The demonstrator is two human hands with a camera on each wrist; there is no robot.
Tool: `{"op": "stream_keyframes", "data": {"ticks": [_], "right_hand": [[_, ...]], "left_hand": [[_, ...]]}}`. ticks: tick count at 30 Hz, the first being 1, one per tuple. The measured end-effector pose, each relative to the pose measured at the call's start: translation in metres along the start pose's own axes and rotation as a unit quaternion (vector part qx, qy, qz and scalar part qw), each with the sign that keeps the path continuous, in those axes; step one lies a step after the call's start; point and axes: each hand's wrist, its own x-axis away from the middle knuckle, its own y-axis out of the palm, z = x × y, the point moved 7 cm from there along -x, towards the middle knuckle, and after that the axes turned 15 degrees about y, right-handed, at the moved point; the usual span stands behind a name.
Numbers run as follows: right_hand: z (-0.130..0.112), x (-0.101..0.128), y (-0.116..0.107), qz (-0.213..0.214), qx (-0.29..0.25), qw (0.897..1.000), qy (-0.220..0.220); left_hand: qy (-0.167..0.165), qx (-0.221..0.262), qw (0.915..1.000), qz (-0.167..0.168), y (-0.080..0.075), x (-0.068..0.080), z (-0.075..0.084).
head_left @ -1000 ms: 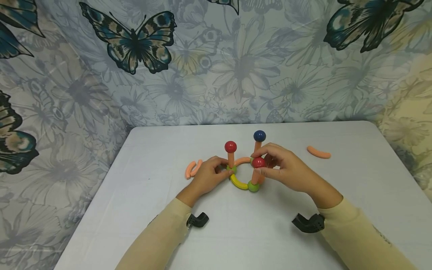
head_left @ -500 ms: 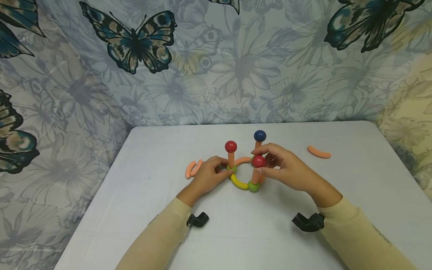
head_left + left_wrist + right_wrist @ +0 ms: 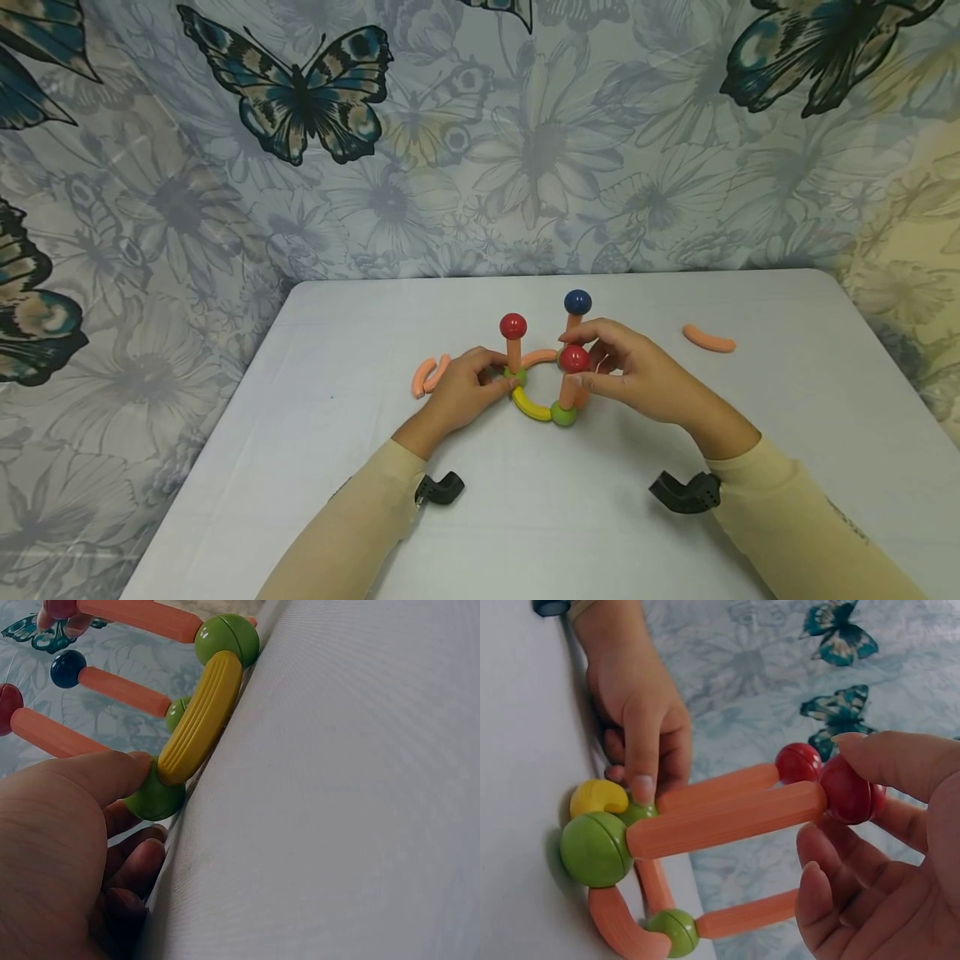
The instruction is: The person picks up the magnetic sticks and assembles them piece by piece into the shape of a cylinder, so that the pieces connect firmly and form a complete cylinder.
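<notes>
- Movement since the earlier head frames is slight: the right hand [image 3: 637, 379] sits a touch higher with the red ball [image 3: 574, 359] it pinches, and the left hand [image 3: 468, 390] has not shifted. I judge this a fine adjustment of the ball on its post, not a new step.
- Head view: the toy frame stands mid-table [image 3: 375, 500], a ring of curved pieces with green balls and three upright orange sticks. The right hand pinches the red ball atop the near stick [image 3: 567, 390], thumb below and fingers curled over. The left hand holds the ring at a green ball [image 3: 514, 377] under the second red-topped stick [image 3: 513, 354]. A blue ball [image 3: 577, 302] caps the far stick. Two spare orange curves [image 3: 429, 375] lie just left of the left hand; another [image 3: 708, 338] lies well apart to the right.
- Left wrist view: the thumb [image 3: 105, 776] presses a green ball [image 3: 156, 799] joined to the yellow curve [image 3: 199, 720]; fingers curl beneath it.
- Right wrist view: fingertips [image 3: 889, 761] close round the red ball [image 3: 849, 791], seated on the stick's end; the stick [image 3: 727, 819] runs down to a green ball [image 3: 594, 847] at the base.
</notes>
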Motion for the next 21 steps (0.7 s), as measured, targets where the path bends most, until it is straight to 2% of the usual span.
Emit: {"op": "stream_keyframes", "data": {"ticks": [21], "right_hand": [[-0.0004,0.0001,0.0032,-0.015,0.005,1.0,0.014]], "left_hand": [[0.004,0.006,1.0,0.005,0.0005,0.0003,-0.0008]]}}
